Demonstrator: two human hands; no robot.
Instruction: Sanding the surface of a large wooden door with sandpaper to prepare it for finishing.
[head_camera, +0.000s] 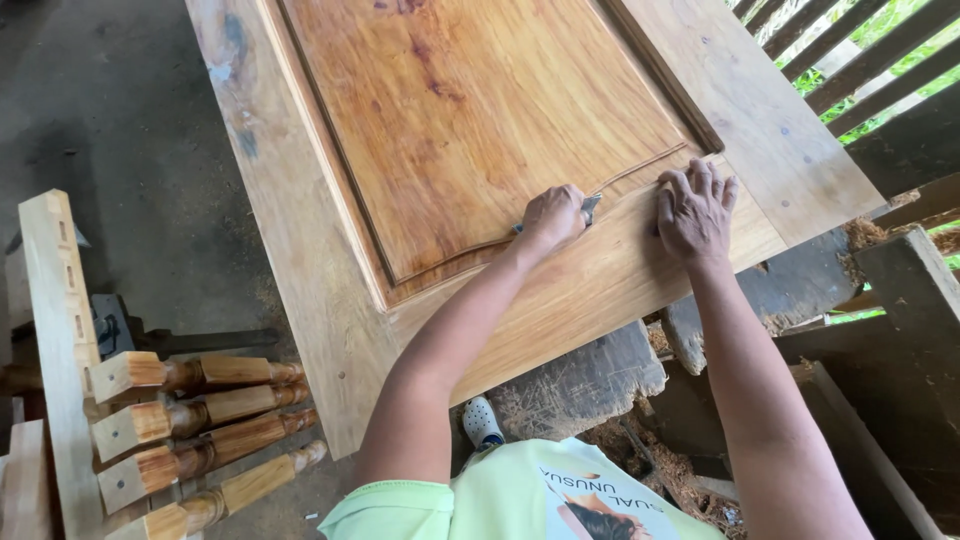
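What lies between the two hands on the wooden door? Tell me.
In the head view, only a bare stretch of the door's lower rail separates the left hand from the right hand; a small tool's tip pokes from the left hand into it.

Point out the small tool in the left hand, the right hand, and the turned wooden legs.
small tool (590, 208), head view, its grey tip past the fingers.
right hand (695, 212), head view, its back.
turned wooden legs (200, 430), head view, a middle leg's shaft.
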